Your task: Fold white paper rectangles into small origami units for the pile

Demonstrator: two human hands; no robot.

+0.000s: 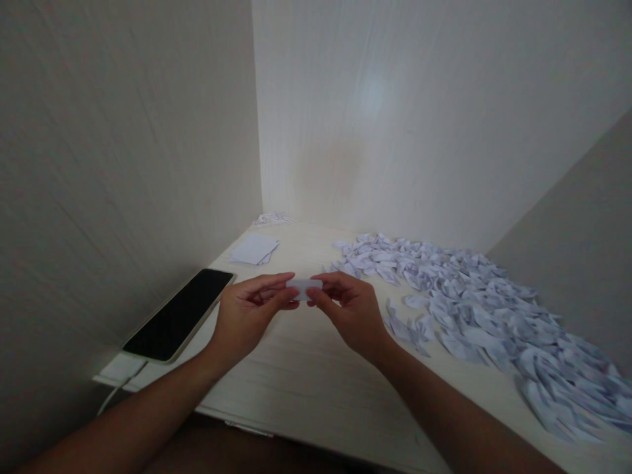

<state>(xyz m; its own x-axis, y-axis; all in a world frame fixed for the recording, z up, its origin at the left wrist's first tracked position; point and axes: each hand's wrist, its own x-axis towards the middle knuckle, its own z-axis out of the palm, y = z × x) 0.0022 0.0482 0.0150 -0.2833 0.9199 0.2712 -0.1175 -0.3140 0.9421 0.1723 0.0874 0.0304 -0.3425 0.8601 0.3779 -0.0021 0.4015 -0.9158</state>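
One small piece of white paper [303,288], apparently just above the table [316,382], pinched from both ends: left hand [244,313] with thumb in front and fingers behind, right hand [356,313] in matching hold, thumb tips close together on the near face. And now the tally: over on the right, a long heap of folded papers [464,283], spread from near the back wall [395,131] down to the near right, plenty done by the look of it, too overlapped for counting. A few loose folds [422,327] along the inner fringe, near the right wrist. Over on the left, beyond the phone [182,316], flat sheets [254,249] in a short stack, probably the part left to do; number impossible to tell. In the far left corner, paper bits [274,218], too blurry to judge. Now the edges: left wall [148,131] tight beside the phone, white cable [116,393] over the near edge, both forearms across that edge too. Best room, seemingly, in the pale stretch between phone and heap; tightest beside the right wrist.
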